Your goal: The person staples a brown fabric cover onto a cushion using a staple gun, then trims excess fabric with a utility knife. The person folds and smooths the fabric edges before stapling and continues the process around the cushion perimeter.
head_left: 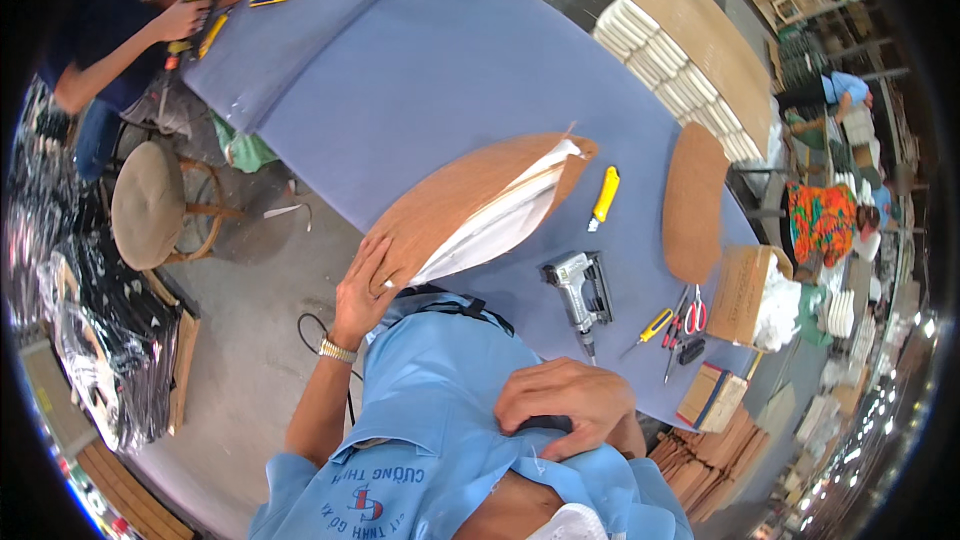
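A brown fabric-covered seat pad (455, 195) stands tilted on the near edge of the blue table (450, 50), its white underside and layered edge facing right. My left hand (365, 285) grips its near left end, fingers spread over the brown fabric; the thumb is mostly hidden. My right hand (570, 405) is at my chest, fingers curled by a dark object (545, 423) against my blue shirt, too covered to name. Right of the pad lie a yellow utility knife (605, 198) and a silver staple gun (578, 292) with a hose fitting.
Another brown pad (696, 202) lies at the table's right, near a yellow screwdriver (655, 325), red-handled scissors (695, 317) and an open cardboard box (742, 292) with white stuffing. A co-worker's hands (185, 15) hold a power tool at far left. A round stool (148, 205) stands left.
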